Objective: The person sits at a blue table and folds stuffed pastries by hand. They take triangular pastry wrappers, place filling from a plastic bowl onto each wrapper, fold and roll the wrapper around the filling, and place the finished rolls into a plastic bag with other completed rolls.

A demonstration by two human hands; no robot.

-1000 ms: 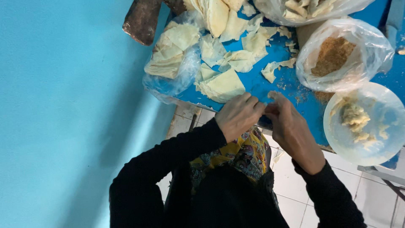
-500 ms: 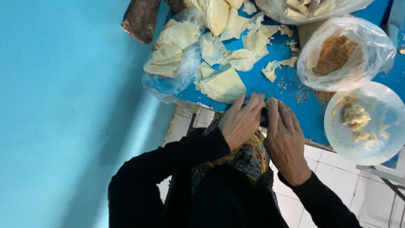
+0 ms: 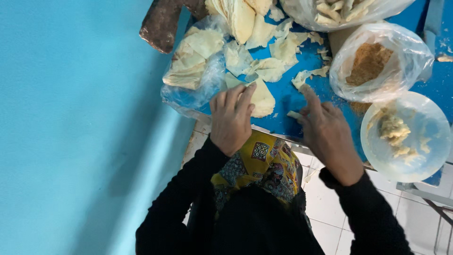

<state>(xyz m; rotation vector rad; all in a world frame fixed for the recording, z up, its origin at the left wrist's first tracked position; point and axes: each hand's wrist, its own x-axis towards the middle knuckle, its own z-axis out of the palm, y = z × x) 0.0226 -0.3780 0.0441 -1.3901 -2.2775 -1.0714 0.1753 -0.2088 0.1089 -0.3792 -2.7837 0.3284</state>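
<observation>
Hands over pale wrappers on a blue desk [image 3: 292, 101]

The left hand [image 3: 231, 118] rests flat, released, on a wrapper sheet [image 3: 261, 100]; the right hand [image 3: 325, 134] seems to pinch a small scrap [image 3: 295, 114].

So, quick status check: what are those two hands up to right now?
Left hand flat on a pale dough sheet, fingers spread. Right hand pinching a small dough scrap. Loose dough pieces lie just beyond on the blue table.
</observation>
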